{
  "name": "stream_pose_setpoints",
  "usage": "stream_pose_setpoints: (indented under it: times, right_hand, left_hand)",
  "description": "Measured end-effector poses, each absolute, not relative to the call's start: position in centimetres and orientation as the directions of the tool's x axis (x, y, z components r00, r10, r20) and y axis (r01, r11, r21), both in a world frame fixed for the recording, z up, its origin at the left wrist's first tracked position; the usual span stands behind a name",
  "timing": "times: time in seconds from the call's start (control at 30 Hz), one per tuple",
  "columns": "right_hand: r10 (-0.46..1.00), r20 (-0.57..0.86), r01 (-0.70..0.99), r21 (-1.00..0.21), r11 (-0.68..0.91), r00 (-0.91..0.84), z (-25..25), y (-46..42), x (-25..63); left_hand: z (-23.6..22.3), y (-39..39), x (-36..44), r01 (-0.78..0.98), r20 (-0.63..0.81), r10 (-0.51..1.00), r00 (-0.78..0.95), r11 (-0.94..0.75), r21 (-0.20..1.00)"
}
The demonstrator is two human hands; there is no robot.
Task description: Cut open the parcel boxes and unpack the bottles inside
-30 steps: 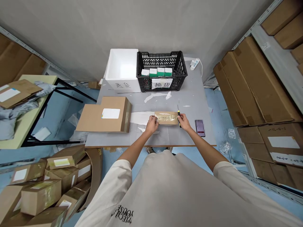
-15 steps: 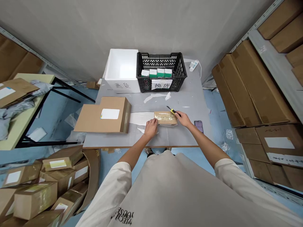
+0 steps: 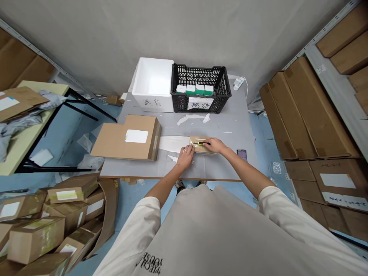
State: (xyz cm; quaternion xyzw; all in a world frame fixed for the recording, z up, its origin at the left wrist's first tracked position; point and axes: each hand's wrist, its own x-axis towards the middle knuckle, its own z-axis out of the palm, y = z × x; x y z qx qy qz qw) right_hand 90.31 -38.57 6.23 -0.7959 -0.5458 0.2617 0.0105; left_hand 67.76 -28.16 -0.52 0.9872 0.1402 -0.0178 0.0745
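A small taped cardboard box (image 3: 201, 145) lies on the grey table (image 3: 224, 165) in front of me. My left hand (image 3: 186, 155) presses on its left end with curled fingers. My right hand (image 3: 215, 145) is closed on a yellow-and-black utility knife (image 3: 200, 143), whose tip rests on the top of the box near its left end. A white sheet (image 3: 172, 143) lies just left of the box.
A large flat carton with a white label (image 3: 128, 137) overhangs the table's left side. At the back stand a white foam box (image 3: 153, 85) and a black crate (image 3: 200, 89) with small boxes. A phone (image 3: 242, 155) lies at right. Cartons fill the floor left and shelves right.
My right hand has swung the knife from the box's right end over to its top, with the tip now near the left end. My left hand stays on the left end.
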Motion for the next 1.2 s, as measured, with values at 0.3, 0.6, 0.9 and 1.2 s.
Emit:
stream_pose_setpoints:
  times: [0.3, 0.6, 0.9, 1.2]
  right_hand:
    - [0.875, -0.421, 0.901, -0.240, -0.362, 0.239, 7.0, -37.3, 89.6]
    - [0.847, -0.474, 0.903, -0.211, -0.375, 0.241, 8.3, -36.5, 89.9]
    - [0.853, -0.470, 0.901, -0.229, -0.368, 0.228, 8.2, -36.3, 90.0]
    - [0.830, -0.501, 0.897, -0.208, -0.390, 0.245, 8.2, -36.1, 89.8]
  left_hand:
    - [-0.8, -28.2, 67.7, 0.292, -0.059, 0.286, 0.956, -0.944, 0.152]
    - [-0.6, -28.0, 68.0, 0.305, -0.061, 0.299, 0.952, -0.940, 0.154]
    - [-0.6, -27.4, 68.1, 0.279, -0.051, 0.274, 0.960, -0.946, 0.168]
    - [-0.7, -27.5, 68.4, 0.228, -0.051, 0.223, 0.973, -0.962, 0.153]
